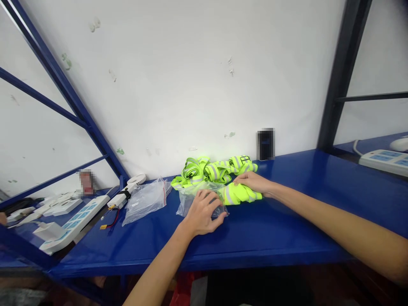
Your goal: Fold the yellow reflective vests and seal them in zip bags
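A clear plastic bag (pixel 184 203) lies at the middle of the blue shelf, with my left hand (pixel 204 212) on top of it, thumb apart from the other fingers. My right hand (pixel 253 182) has its fingers closed on a yellow-green reflective strap bundle (pixel 239 194), whose left end is at the bag's opening, partly under the clear plastic. Behind both hands more coiled yellow-green straps (pixel 215 170) with grey stripes and a black buckle lie against the wall.
Another clear bag (pixel 146 199) lies at the left, beside a small white fan (pixel 136 179) and a connector with red wires (pixel 111 216). White power strips (pixel 75 223) stand farther left. A dark pixelated object (pixel 265 145) leans on the wall.
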A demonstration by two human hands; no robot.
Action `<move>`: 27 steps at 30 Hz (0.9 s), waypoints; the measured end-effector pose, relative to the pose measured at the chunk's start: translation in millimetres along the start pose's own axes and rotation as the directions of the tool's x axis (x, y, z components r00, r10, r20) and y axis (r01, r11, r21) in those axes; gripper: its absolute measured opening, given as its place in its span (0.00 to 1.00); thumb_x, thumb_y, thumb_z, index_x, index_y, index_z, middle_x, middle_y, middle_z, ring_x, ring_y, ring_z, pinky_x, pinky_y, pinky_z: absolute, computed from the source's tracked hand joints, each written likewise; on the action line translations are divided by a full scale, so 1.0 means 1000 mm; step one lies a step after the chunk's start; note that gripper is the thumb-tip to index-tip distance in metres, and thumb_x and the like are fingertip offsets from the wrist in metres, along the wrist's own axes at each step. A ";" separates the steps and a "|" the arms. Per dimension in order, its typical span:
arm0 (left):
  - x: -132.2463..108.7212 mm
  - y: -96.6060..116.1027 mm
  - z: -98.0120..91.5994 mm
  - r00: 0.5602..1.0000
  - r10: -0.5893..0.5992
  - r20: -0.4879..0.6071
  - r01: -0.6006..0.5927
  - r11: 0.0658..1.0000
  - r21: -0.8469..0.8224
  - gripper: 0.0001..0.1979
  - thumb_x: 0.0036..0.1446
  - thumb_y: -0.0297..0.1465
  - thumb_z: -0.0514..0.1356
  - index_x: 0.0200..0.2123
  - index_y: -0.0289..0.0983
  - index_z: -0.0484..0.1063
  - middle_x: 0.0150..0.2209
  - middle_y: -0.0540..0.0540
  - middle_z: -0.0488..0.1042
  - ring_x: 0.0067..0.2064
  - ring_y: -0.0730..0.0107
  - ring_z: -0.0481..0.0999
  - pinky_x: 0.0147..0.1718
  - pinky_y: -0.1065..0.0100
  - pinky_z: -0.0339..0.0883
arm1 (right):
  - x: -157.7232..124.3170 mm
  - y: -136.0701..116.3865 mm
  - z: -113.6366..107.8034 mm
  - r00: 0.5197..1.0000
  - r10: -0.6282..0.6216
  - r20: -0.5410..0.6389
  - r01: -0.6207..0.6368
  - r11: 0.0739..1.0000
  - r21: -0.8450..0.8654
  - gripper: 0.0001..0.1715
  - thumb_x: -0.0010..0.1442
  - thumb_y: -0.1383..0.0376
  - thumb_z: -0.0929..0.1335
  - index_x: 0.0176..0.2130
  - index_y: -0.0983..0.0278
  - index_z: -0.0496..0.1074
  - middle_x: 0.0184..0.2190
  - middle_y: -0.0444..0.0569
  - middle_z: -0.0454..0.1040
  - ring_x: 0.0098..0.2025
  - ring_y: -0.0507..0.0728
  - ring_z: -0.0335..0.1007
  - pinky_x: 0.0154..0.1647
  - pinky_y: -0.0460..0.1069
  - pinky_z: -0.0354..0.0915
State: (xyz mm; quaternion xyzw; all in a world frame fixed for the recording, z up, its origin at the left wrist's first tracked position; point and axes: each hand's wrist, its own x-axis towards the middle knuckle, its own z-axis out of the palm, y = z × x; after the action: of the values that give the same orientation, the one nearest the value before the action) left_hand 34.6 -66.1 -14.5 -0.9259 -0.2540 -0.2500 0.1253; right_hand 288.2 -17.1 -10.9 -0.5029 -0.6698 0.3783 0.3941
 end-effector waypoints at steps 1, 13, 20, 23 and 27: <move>0.000 0.000 -0.002 1.000 0.000 -0.014 0.001 1.000 0.027 0.13 0.56 0.39 0.59 0.41 0.39 0.72 0.47 0.39 0.71 0.52 0.51 0.68 0.51 0.51 0.60 | 0.001 0.000 -0.001 1.000 0.028 0.005 -0.028 1.000 0.012 0.14 0.53 0.58 0.69 0.30 0.65 0.80 0.33 0.51 0.80 0.35 0.58 0.73 0.32 0.48 0.66; 0.001 -0.011 0.007 0.977 -0.199 -0.074 0.210 0.954 0.214 0.54 0.45 0.58 0.62 0.66 0.35 0.48 0.66 0.32 0.54 0.68 0.47 0.50 0.65 0.42 0.41 | -0.006 -0.017 0.006 0.976 -0.191 0.102 0.206 0.964 -0.167 0.16 0.56 0.58 0.67 0.38 0.65 0.79 0.42 0.50 0.79 0.44 0.62 0.73 0.47 0.52 0.64; 0.002 -0.008 0.009 0.983 -0.175 -0.053 0.179 0.981 0.075 0.47 0.46 0.60 0.59 0.62 0.38 0.57 0.60 0.36 0.65 0.62 0.51 0.64 0.64 0.46 0.49 | -0.012 -0.021 0.010 0.935 -0.353 0.037 0.353 0.915 -0.196 0.15 0.57 0.60 0.67 0.40 0.64 0.78 0.41 0.50 0.80 0.43 0.62 0.74 0.46 0.53 0.64; 0.004 -0.005 0.009 0.983 -0.176 -0.054 0.178 0.983 0.048 0.45 0.48 0.59 0.59 0.63 0.39 0.57 0.59 0.37 0.66 0.61 0.51 0.64 0.64 0.46 0.49 | -0.015 -0.024 0.016 0.925 -0.380 0.024 0.378 0.906 -0.189 0.14 0.57 0.61 0.67 0.41 0.63 0.78 0.41 0.50 0.79 0.44 0.61 0.74 0.47 0.53 0.64; 0.006 -0.006 0.008 0.961 -0.275 -0.040 0.277 0.960 0.042 0.55 0.42 0.62 0.60 0.66 0.38 0.49 0.60 0.36 0.64 0.62 0.48 0.62 0.64 0.44 0.47 | -0.018 -0.030 0.014 0.911 -0.411 -0.032 0.397 0.896 -0.199 0.12 0.55 0.62 0.68 0.39 0.62 0.77 0.41 0.49 0.79 0.45 0.61 0.74 0.49 0.54 0.64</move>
State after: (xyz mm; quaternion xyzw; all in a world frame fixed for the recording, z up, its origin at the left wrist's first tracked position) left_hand 39.5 -55.5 -17.3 -0.8739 -0.3842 -0.2745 0.1155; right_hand 267.4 -42.5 7.6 -0.4012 -0.7775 0.2046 0.4390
